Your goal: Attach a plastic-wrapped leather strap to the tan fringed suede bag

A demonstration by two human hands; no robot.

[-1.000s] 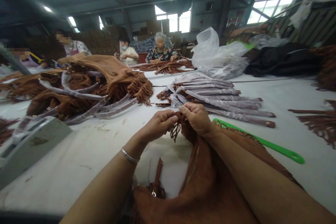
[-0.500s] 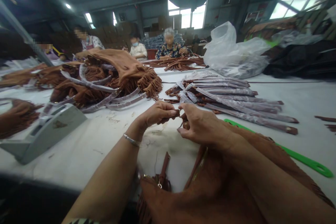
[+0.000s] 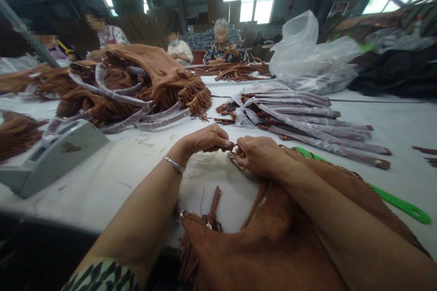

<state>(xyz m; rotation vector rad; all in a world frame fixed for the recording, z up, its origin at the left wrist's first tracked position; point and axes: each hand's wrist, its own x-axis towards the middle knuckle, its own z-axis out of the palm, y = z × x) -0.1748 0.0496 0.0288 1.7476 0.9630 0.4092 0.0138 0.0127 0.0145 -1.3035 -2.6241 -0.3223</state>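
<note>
My left hand (image 3: 210, 138) pinches the end of a thin brown strap (image 3: 229, 146) above the white table. Against it, my right hand (image 3: 257, 154) is closed on the same strap, with a small metal ring or clasp (image 3: 232, 155) under its fingertips. Both hands nearly touch. Below them lies a brown suede bag (image 3: 246, 254) with a gold zipper (image 3: 261, 204) and fringe; my right forearm passes over it. A brown tassel strap (image 3: 215, 204) stands out at the bag's left corner. The exact join between strap and metal is too small to make out.
Wrapped straps (image 3: 307, 127) lie in a bundle beyond my hands, near a green plastic strip (image 3: 403, 204). Fringed brown bags (image 3: 146, 72) are heaped at left behind a grey tape dispenser (image 3: 64, 150). Clear plastic (image 3: 307, 59) sits at back right. Several people are across the table.
My right hand's fingers have curled in more closely around the strap, and the metal piece now shows below them. The camera view has shifted slightly.
</note>
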